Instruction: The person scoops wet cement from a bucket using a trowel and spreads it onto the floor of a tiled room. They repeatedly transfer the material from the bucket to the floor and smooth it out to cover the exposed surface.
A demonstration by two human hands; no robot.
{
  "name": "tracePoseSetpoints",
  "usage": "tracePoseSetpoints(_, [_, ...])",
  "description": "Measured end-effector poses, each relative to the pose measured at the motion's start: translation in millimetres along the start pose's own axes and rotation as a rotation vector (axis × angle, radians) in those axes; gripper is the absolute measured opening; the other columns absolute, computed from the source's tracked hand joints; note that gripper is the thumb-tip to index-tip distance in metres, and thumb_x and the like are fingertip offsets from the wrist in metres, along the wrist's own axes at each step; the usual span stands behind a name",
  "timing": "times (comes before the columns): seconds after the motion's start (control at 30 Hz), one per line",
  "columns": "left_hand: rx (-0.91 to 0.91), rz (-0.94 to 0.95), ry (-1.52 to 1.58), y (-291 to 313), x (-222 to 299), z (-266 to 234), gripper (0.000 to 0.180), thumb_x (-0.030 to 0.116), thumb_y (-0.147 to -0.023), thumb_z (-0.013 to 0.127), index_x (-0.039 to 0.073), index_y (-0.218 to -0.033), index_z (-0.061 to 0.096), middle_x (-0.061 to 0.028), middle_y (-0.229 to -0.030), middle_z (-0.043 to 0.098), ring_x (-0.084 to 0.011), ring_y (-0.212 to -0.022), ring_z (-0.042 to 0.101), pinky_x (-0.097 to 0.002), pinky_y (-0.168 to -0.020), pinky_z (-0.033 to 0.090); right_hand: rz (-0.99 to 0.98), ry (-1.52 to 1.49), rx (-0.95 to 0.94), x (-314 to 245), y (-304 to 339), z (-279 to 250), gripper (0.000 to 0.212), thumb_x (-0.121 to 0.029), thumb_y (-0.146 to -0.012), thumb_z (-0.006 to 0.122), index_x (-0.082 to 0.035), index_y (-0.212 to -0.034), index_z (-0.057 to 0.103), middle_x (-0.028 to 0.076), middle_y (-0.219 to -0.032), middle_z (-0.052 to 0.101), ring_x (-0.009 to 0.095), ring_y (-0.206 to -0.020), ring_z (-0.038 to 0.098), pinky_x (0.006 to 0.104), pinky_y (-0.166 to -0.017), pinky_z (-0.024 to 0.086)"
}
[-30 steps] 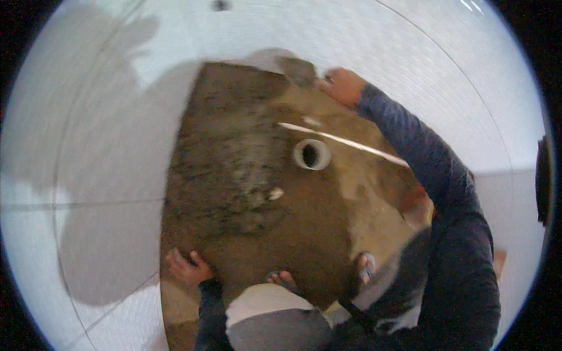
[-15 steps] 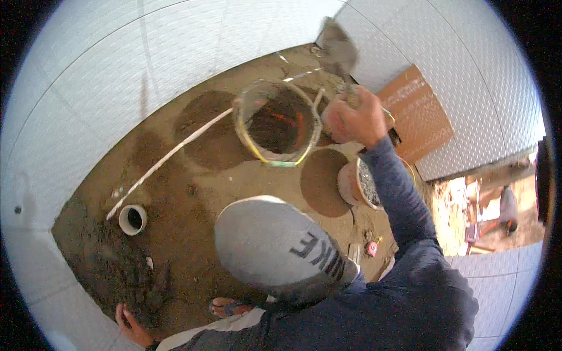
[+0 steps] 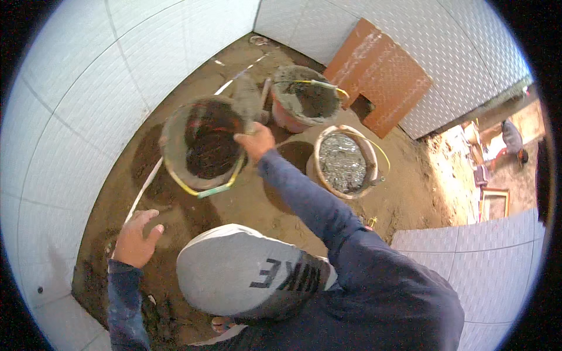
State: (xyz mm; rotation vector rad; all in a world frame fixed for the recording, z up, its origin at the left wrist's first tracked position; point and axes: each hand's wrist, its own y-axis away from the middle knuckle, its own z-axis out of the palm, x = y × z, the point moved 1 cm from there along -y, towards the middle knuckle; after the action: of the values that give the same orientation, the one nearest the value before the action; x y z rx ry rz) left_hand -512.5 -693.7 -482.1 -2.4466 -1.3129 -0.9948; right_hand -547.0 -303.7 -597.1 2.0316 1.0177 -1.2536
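Observation:
My right hand (image 3: 257,141) is closed around the handle of a trowel, whose blurred grey blade (image 3: 248,96) points up past the rim of the nearest bucket (image 3: 171,153). That bucket has a dark, reddish inside and a yellow handle with a green grip hanging on its near side. My left hand (image 3: 136,238) is raised at the left, fingers apart, holding nothing. Behind the trowel, a second bucket (image 3: 288,117) carries grey mortar on its inner wall. To the right stands a pale bucket (image 3: 321,175) filled with a wet, glistening grey mix.
Grey tiled walls (image 3: 76,134) meet at a far corner. A brown board (image 3: 383,76) with a square cut-out leans against the right wall. A white line (image 3: 143,190) runs across the sandy floor (image 3: 404,175). My bent leg (image 3: 234,272) in grey cloth is in front. Outside, at right, a person (image 3: 512,137) bends down.
My right hand has swung the trowel left and nearer, from the far mortar bucket to the nearest bucket. My left hand has risen from the lower left. The view has shifted too.

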Motion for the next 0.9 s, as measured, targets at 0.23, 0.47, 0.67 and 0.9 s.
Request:
tracePoseSetpoints(0.23, [-0.17, 0.07, -0.11, 32, -75, 92, 0.035, 0.023, -0.089, 0.061, 0.001, -0.116, 0.064, -0.0179, -0.116, 0.066, -0.0316, -0.105, 0.064, -0.039, -0.092, 0.05, -0.292, 0.217, -0.17, -150, 1, -93, 0.041, -0.009, -0.062, 0.078, -0.004, -0.102, 0.07, 0.006, -0.091, 0.069, 0.023, -0.082, 0.064, 0.0369, -0.078, 0.053])
tracePoseSetpoints(0.47, [-0.245, -0.097, 0.04, 57, -109, 116, 0.034, 0.023, -0.089, 0.06, 0.002, -0.116, 0.065, -0.0181, -0.114, 0.066, -0.0327, -0.104, 0.064, -0.0401, -0.091, 0.05, -0.025, -0.263, 0.048, -207, 38, -401, 0.009, -0.004, -0.078, 0.067, -0.004, -0.085, 0.061, 0.008, -0.08, 0.066, 0.021, -0.068, 0.065, 0.0356, -0.071, 0.059])
tracePoseSetpoints(0.67, [-0.314, -0.127, 0.151, 44, -109, 154, 0.034, 0.022, -0.089, 0.06, 0.003, -0.116, 0.065, -0.0182, -0.113, 0.067, -0.0336, -0.103, 0.065, -0.041, -0.091, 0.051, -0.035, 0.001, 0.955, -127, 65, -751, 0.007, -0.011, -0.081, 0.068, -0.005, -0.08, 0.063, 0.007, -0.072, 0.064, 0.021, -0.059, 0.06, 0.0328, -0.055, 0.05])
tracePoseSetpoints(0.9, [-0.271, -0.275, 0.217, 78, -131, 130, 0.033, 0.022, -0.089, 0.059, 0.004, -0.116, 0.066, -0.0184, -0.111, 0.068, -0.0347, -0.102, 0.065, -0.0421, -0.09, 0.051, -0.081, 0.828, 0.365, -61, 7, -586, 0.028, -0.027, -0.086, 0.063, -0.004, -0.101, 0.065, 0.007, -0.085, 0.067, 0.015, -0.068, 0.061, 0.0341, -0.059, 0.047])
